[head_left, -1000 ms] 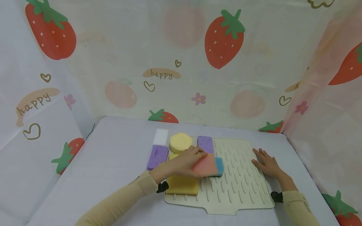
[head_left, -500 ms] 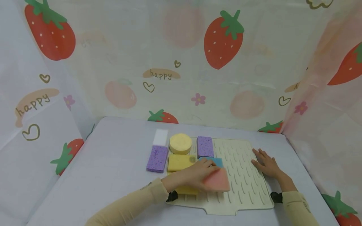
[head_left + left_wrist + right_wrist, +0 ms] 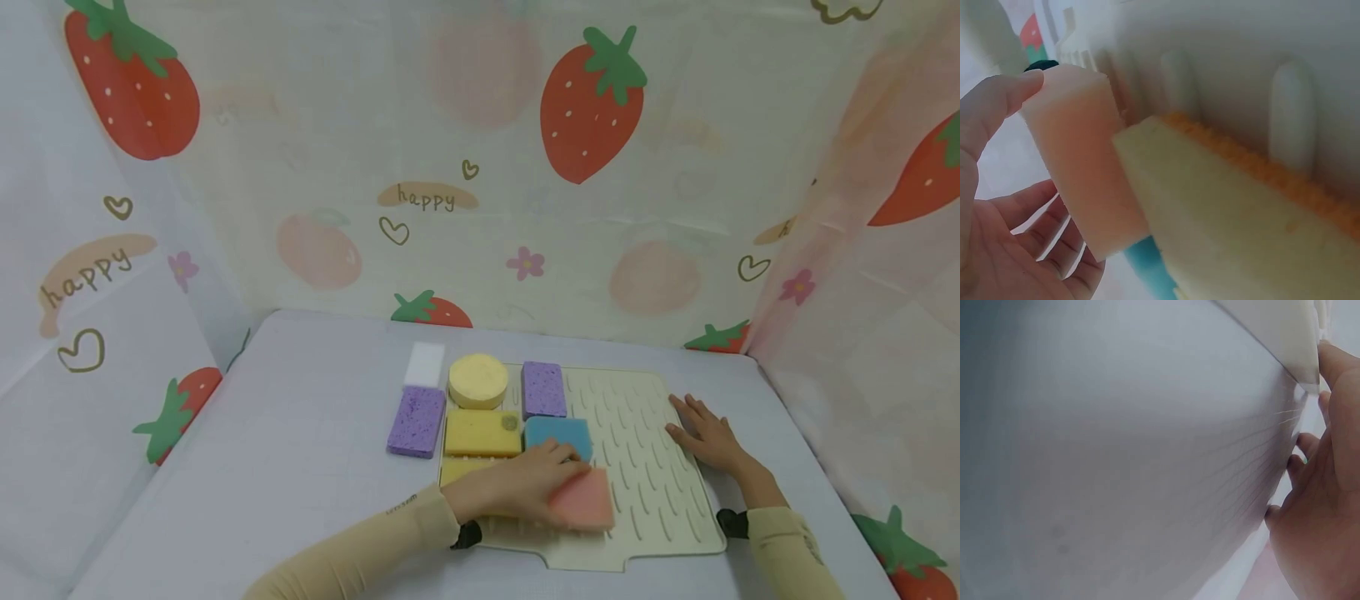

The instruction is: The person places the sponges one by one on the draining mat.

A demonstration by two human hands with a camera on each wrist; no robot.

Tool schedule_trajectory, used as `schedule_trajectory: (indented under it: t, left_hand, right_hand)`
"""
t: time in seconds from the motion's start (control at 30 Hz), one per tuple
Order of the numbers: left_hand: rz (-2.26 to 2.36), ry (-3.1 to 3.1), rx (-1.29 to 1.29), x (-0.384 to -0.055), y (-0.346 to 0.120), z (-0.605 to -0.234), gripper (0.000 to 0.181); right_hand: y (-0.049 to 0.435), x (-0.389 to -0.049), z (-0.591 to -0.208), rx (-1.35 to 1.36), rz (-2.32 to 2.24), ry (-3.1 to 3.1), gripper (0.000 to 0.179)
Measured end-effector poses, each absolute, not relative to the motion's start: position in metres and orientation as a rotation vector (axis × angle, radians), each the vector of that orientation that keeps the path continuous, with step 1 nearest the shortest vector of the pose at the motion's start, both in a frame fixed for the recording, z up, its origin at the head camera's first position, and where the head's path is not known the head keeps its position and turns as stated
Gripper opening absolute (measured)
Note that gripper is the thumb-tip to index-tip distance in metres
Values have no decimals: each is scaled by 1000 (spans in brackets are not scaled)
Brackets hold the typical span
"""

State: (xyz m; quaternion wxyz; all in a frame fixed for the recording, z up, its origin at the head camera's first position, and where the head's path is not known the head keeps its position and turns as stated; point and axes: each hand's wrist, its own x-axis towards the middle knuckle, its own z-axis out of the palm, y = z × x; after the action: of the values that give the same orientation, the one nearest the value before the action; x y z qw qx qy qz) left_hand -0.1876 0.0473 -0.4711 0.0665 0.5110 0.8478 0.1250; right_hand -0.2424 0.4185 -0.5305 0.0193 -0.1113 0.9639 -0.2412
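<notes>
My left hand (image 3: 525, 478) grips a pink sponge (image 3: 587, 502) by its left end, low over the front of a cream ridged drying mat (image 3: 645, 467). In the left wrist view the thumb lies on one edge of the pink sponge (image 3: 1088, 169) and the fingers on the opposite edge. Just behind it on the mat is a blue sponge (image 3: 558, 435), partly covered by the fingers. My forearm and hand hide much of a yellow sponge (image 3: 465, 471). My right hand (image 3: 708, 433) rests with spread fingers at the mat's right edge, the thumb touching the rim.
Another yellow sponge (image 3: 480, 432), a round pale-yellow sponge (image 3: 478, 381) and a purple sponge (image 3: 543, 389) lie on the mat. Left of it, on the white tablecloth (image 3: 322, 433), are a second purple sponge (image 3: 417, 422) and a white block (image 3: 425, 365). Printed curtains surround the table.
My left hand has carried the pink sponge toward the mat's front and slightly right, uncovering the blue sponge and a yellow sponge. The right hand has stayed put.
</notes>
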Motion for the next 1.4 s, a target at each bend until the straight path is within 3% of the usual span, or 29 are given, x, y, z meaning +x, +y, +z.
schedule_trajectory:
  t: [1.4]
  left_hand:
    - [504, 2565, 1458, -200, 19, -473, 68]
  right_hand:
    - [413, -239, -526, -344, -742, 3001, 66]
